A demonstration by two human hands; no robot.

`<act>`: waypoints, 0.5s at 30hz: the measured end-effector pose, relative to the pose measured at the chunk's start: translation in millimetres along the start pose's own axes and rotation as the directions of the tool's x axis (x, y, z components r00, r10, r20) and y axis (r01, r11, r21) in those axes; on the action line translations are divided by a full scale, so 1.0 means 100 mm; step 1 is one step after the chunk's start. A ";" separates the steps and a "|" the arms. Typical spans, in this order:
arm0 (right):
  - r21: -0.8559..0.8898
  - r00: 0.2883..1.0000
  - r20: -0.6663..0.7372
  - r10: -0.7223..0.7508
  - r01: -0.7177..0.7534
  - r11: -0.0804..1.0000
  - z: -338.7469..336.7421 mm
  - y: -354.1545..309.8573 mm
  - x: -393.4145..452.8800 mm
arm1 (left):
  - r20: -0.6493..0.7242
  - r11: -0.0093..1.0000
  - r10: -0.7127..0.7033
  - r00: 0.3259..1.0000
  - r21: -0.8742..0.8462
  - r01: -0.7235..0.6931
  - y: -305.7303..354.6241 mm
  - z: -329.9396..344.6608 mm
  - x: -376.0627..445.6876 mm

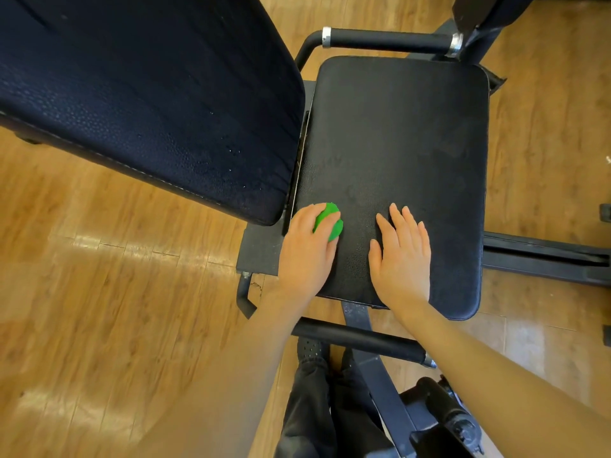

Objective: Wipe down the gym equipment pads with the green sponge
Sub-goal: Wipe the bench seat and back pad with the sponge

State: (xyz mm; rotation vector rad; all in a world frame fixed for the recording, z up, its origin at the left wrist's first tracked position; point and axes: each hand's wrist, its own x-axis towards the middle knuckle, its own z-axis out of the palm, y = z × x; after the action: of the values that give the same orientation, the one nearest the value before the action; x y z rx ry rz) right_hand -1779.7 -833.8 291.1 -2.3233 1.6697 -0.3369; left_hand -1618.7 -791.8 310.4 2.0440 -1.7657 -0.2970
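Your forearms come up from the bottom of the view, with your dark trousers (314, 408) and the machine's black frame (390, 401) between them. Your left hand (305, 251) is curled over the green sponge (328, 223), fingers wrapped across its top, and it holds the sponge down on the near left corner of the seat pad (396, 143), just beside the gap to the back pad (148, 94). Your right hand (401, 256) lies flat and open on the same pad, fingers straight and slightly spread, gripping nothing; it looks like a bracing hand.

On progress, go carefully. The seat pad shows faint dull smears across its middle and far right, which could be damp wipe marks or plain wear; you cannot tell which from here. With the sponge at a near corner, I would judge the seat pad is in hand but not finished, with the far half toward the padded handle bar (390, 39) likely still to cover. The large back pad carries pale specks and streaks and shows no clear sign of wiping. The nearer handle bar (360, 340) also looks untouched. So most of the job probably remains, all above the wooden floor (99, 292).
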 end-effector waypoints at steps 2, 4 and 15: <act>0.008 1.000 -0.002 -0.001 0.001 1.000 0.00 0.00 0.00 | -0.002 0.997 -0.074 0.997 -0.018 0.074 0.03 -0.03 -0.20; 0.013 1.000 -0.004 -0.004 0.004 1.000 -0.01 0.01 0.00 | -0.003 0.992 -0.123 0.992 -0.026 0.123 0.06 -0.07 -0.47; -0.004 1.000 -0.016 0.001 -0.001 1.000 0.00 0.01 0.00 | -0.008 0.988 -0.153 0.988 -0.014 0.153 0.06 -0.13 -0.18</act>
State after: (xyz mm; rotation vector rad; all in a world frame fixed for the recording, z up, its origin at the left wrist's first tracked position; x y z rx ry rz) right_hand -1780.2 -834.1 291.0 -2.3290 1.6801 -0.3524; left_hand -1621.4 -772.2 322.7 2.1724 -1.5994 -0.3436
